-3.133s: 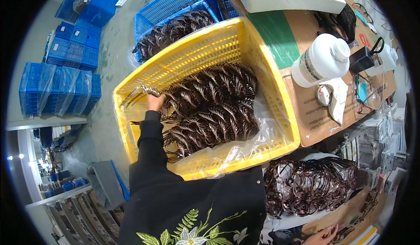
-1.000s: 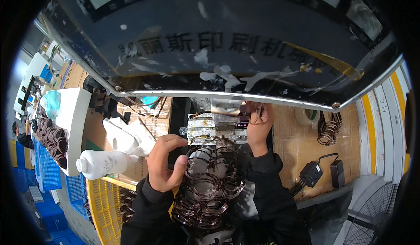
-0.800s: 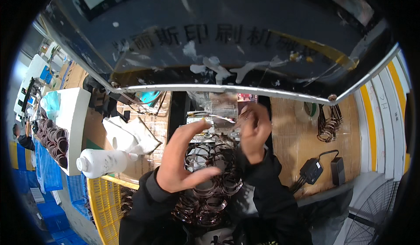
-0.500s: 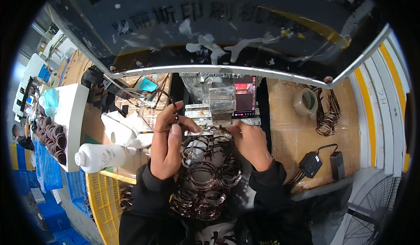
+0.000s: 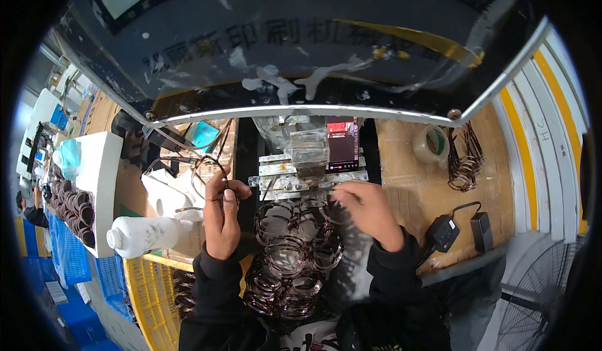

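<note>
My left hand (image 5: pixel 222 219) pinches a dark brown, thin-rimmed eyeglass frame (image 5: pixel 217 160), which rises above the fingers toward the cardboard on the left. Over the right end of the metal fixture (image 5: pixel 282 186) is my right hand (image 5: pixel 373 210). Its fingers point left, loosely bent, with nothing clearly held. A small dark piece (image 5: pixel 327 186) lies on the fixture beside these fingertips; its kind is unclear. Below, between my forearms, lies a heap of glossy brown eyeglass frames (image 5: pixel 291 254).
A dark machine panel (image 5: pixel 276 56) overhangs the fixture; a lit phone (image 5: pixel 342 147) stands behind it. At right are a tape roll (image 5: pixel 429 145), more frames (image 5: pixel 465 163) and a black adapter (image 5: pixel 443 232). A white bottle (image 5: pixel 144 228) and yellow crate (image 5: pixel 150 288) sit left.
My left hand has moved left and down with its eyeglass frame, away from the fixture. The right hand has drawn slightly right. The whole view has shifted a little.
</note>
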Tool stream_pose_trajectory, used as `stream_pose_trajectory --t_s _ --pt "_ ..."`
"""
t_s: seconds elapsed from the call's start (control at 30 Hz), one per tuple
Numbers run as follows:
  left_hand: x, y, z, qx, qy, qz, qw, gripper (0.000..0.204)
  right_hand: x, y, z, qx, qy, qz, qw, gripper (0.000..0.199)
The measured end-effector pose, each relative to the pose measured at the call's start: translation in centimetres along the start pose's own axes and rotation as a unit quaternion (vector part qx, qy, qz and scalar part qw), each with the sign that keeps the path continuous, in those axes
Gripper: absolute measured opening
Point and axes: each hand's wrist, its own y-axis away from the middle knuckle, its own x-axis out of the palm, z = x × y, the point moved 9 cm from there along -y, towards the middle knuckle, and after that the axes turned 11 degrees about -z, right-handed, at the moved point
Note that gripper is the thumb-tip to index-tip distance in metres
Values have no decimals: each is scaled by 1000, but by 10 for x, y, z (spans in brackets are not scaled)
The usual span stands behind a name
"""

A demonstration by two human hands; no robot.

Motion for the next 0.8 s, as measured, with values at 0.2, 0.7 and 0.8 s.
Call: stream_pose_trajectory --t_s 0.2,0.7,0.8 --pt "-2 0 7 -2 -39 -4 999 36 -65 -1 37 -98 -169 -164 967 19" --pt "8 -6 -2 -88 135 -54 986 62 -3 -66 -21 -182 -255 -285 906 21" --pt "16 -11 -6 -127 195 -35 972 72 -11 -49 9 -238 -92 -340 905 19"
